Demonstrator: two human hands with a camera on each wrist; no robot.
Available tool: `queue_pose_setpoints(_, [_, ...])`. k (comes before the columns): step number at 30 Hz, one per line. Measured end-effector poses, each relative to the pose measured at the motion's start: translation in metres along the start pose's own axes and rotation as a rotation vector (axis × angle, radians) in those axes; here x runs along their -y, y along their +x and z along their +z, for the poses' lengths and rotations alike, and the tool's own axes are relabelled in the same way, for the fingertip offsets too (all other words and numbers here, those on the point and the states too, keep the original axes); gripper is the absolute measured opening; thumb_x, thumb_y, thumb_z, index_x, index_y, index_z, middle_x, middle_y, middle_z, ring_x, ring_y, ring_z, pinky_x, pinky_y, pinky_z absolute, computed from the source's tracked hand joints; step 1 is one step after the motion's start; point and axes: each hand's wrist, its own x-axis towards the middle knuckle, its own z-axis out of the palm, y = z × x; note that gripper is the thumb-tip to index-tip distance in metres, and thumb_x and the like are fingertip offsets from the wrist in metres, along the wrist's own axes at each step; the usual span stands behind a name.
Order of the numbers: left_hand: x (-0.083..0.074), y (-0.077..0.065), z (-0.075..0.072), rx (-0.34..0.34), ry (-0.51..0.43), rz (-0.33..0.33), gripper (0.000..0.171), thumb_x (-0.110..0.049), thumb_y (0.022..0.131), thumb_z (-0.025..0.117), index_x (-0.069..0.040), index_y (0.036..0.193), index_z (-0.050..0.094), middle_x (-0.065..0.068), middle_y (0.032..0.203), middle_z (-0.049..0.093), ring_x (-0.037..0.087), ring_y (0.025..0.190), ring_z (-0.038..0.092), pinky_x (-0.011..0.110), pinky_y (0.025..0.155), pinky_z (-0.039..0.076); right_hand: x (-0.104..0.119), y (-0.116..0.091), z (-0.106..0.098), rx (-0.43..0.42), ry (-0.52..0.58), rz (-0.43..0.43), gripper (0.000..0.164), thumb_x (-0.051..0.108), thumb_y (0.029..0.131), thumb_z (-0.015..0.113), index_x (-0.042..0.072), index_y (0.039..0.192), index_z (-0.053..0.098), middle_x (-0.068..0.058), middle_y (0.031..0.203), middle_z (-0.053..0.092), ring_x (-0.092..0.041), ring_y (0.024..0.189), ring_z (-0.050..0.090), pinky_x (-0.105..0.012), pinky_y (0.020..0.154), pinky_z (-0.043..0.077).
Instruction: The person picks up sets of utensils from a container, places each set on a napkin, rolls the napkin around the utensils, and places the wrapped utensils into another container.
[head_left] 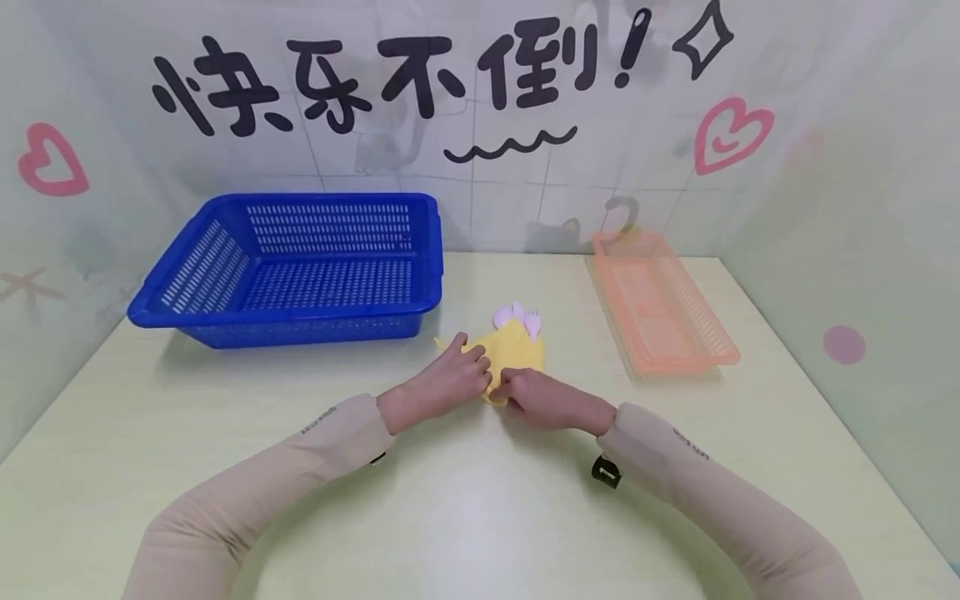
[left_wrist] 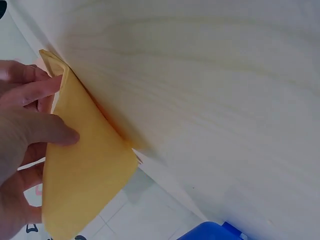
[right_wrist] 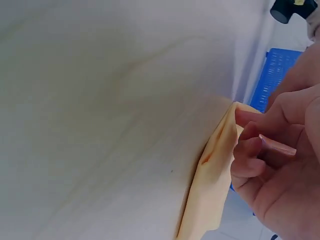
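A folded yellow cloth (head_left: 519, 348) lies on the table between my two hands. Past its far edge stick out the ends of several lavender utensils, among them a fork (head_left: 532, 323) and a rounded one like a spoon (head_left: 502, 317); their lower parts are hidden by the cloth. My left hand (head_left: 459, 372) grips the cloth's left side, thumb (left_wrist: 62, 131) on the outer face and a finger inside the fold. At the near corner, my right hand (head_left: 542, 398) pinches the cloth's folded edge (right_wrist: 220, 145) with its fingers curled.
A large blue plastic basket (head_left: 300, 315) stands at the back left. Toward the back right is a long, shallow pale-orange basket (head_left: 678, 365). Translucent sheeting with black writing and pink hearts hangs behind the table (head_left: 472, 517) and along its sides.
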Motion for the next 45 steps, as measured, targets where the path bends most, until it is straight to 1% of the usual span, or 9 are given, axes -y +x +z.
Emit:
queue_pose_setpoints(4, [0.002,0.000,-0.002,-0.033,0.039,0.011,0.006,-0.011,0.082,0.062,-0.014,0.084,0.067,-0.001,0.079,0.059,0.020,0.087,0.050,0.048,0.086,0.037,-0.004,0.004,-0.004,0.001,0.133,0.034,0.019,-0.008,0.080,0.049,-0.002,0.085,0.067,-0.005,0.067,0.055,-0.004,0.055,0.035,-0.014,0.052,0.031])
queue_pose_setpoints(9, [0.005,0.002,-0.003,-0.114,0.060,0.007,0.008,-0.009,0.081,0.062,-0.014,0.076,0.065,-0.001,0.074,0.057,0.019,0.086,0.049,0.053,0.090,0.032,-0.007,0.007,-0.008,0.055,0.322,0.166,0.019,-0.005,0.083,0.048,-0.007,0.092,0.065,-0.006,0.064,0.060,0.000,0.047,0.042,-0.013,0.047,0.036])
queue_pose_setpoints(18, [0.005,0.009,-0.005,-0.256,0.001,0.033,0.006,-0.007,0.077,0.065,-0.013,0.078,0.065,-0.001,0.075,0.060,0.019,0.090,0.050,0.062,0.095,0.022,-0.014,0.008,-0.009,0.095,0.717,0.386,0.025,-0.002,0.088,0.039,-0.009,0.091,0.063,-0.011,0.074,0.063,-0.011,0.055,0.056,-0.023,0.053,0.047])
queue_pose_setpoints(26, [0.003,0.015,-0.002,-0.377,-0.044,0.022,0.008,-0.004,0.077,0.064,-0.011,0.078,0.062,0.000,0.073,0.058,0.019,0.093,0.049,0.062,0.098,0.017,-0.014,0.009,-0.005,0.040,0.685,0.372,0.017,0.008,0.087,0.055,-0.005,0.079,0.062,-0.002,0.057,0.054,-0.008,0.045,0.046,-0.020,0.044,0.039])
queue_pose_setpoints(32, [0.004,0.017,-0.007,-0.401,-0.126,0.052,0.015,-0.004,0.078,0.065,-0.010,0.090,0.058,0.000,0.081,0.062,0.017,0.094,0.051,0.056,0.099,0.023,-0.009,0.010,0.000,-0.068,0.650,0.413,0.022,0.012,0.090,0.050,-0.003,0.080,0.062,-0.008,0.065,0.062,-0.010,0.042,0.053,-0.022,0.040,0.040])
queue_pose_setpoints(36, [0.011,0.017,-0.012,-0.355,-0.408,-0.050,0.038,0.000,0.074,0.067,-0.003,0.109,0.052,0.010,0.108,0.057,0.024,0.110,0.047,0.052,0.096,0.031,-0.007,0.009,0.003,-0.074,0.728,0.482,0.019,0.011,0.091,0.049,-0.003,0.086,0.060,-0.009,0.067,0.063,-0.014,0.046,0.057,-0.023,0.043,0.044])
queue_pose_setpoints(39, [0.022,0.017,-0.014,-0.209,-0.721,-0.177,0.058,0.001,0.072,0.067,0.002,0.124,0.041,0.017,0.124,0.047,0.029,0.118,0.041,0.049,0.096,0.033,-0.006,0.008,0.002,-0.055,0.791,0.544,0.019,0.011,0.091,0.049,-0.004,0.088,0.060,-0.010,0.070,0.064,-0.017,0.052,0.061,-0.025,0.047,0.047])
queue_pose_setpoints(42, [0.033,0.021,-0.011,-0.023,-0.916,-0.239,0.054,0.001,0.077,0.064,0.004,0.126,0.041,0.017,0.123,0.050,0.029,0.115,0.044,0.044,0.096,0.035,-0.005,0.008,0.001,-0.044,0.816,0.591,0.021,0.012,0.091,0.050,-0.005,0.086,0.062,-0.011,0.072,0.066,-0.017,0.056,0.063,-0.025,0.050,0.049])
queue_pose_setpoints(45, [0.041,0.028,-0.004,0.060,-0.964,-0.206,0.035,-0.003,0.080,0.062,0.004,0.114,0.055,0.014,0.110,0.060,0.027,0.104,0.053,0.038,0.091,0.040,-0.005,0.008,0.001,-0.040,0.827,0.606,0.023,0.012,0.090,0.051,-0.007,0.085,0.063,-0.012,0.074,0.066,-0.018,0.058,0.064,-0.026,0.053,0.050])
